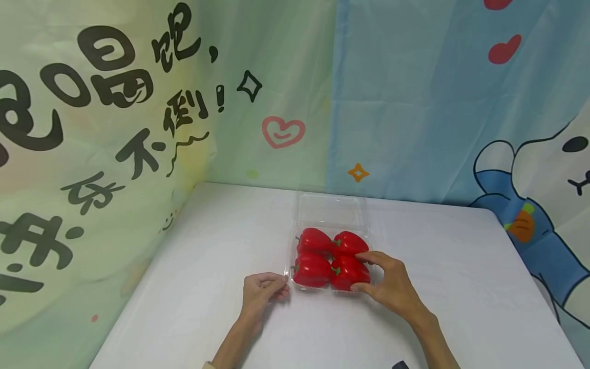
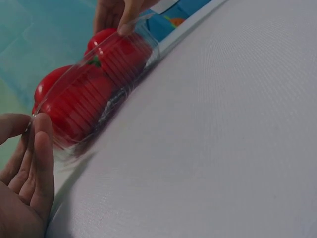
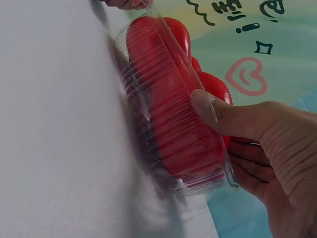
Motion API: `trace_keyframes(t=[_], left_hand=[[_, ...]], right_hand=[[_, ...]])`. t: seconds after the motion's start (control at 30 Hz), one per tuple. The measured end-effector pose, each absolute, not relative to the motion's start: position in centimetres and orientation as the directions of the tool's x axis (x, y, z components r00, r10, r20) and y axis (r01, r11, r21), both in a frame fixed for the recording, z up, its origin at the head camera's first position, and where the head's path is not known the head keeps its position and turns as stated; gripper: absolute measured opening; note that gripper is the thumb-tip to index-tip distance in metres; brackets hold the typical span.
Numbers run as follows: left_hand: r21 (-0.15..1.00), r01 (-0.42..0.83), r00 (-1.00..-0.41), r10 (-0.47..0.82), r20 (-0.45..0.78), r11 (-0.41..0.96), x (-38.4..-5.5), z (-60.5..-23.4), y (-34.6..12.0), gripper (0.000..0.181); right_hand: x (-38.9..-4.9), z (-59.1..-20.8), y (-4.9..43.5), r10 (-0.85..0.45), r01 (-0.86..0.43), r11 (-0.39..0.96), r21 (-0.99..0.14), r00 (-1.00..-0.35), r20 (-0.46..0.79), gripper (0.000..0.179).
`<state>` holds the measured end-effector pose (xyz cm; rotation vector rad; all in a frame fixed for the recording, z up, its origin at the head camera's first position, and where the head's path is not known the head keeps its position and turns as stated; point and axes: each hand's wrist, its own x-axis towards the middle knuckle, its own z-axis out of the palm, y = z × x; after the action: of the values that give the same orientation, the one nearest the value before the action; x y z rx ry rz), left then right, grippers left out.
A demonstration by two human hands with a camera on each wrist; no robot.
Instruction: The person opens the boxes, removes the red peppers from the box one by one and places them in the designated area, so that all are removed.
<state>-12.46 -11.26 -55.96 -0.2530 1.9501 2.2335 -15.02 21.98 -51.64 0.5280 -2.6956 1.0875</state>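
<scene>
Red bell peppers with green stems fill a clear plastic clamshell box (image 1: 331, 209), whose lid lies folded back behind it. They sit two by two. My left hand (image 1: 264, 293) pinches the box's rim at its front left corner, beside the front left pepper (image 1: 312, 270). On the other side, my right hand (image 1: 392, 284) holds the front right pepper (image 1: 350, 273), thumb at the front and fingers behind. In the right wrist view the thumb (image 3: 204, 106) lies behind the clear ribbed wall against the pepper (image 3: 183, 129). The back peppers (image 1: 315, 240) are partly hidden.
A white table (image 1: 221, 220) spreads around the box. Printed cloth hangs along its left side and back, with a blue curtain (image 1: 405, 113) behind. A small dark object (image 1: 400, 365) shows at the front edge of the head view.
</scene>
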Motion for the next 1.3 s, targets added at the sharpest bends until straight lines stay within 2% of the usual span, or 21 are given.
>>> trace_keyframes(t=[0.27, 0.63, 1.3], left_hand=[[0.963, -0.232, -0.972, 0.004, -0.233, -0.136, -12.4, -56.0, -11.2, 0.025], [0.961, -0.237, -0.971, -0.007, -0.240, -0.142, -12.3, -55.9, -11.1, 0.026], [0.963, -0.235, -0.971, -0.005, -0.238, -0.129, -12.5, -55.9, -11.1, 0.028]], right_hand=[[-15.1, -51.2, 21.9, -0.295, -0.414, 0.688, -0.596, -0.910, 0.291, 0.074], [-15.3, -51.2, 21.8, -0.326, -0.441, 0.661, -0.607, -0.898, 0.296, 0.072], [-15.8, -52.3, 22.1, -0.293, -0.456, 0.617, -0.641, -0.889, 0.351, 0.067]])
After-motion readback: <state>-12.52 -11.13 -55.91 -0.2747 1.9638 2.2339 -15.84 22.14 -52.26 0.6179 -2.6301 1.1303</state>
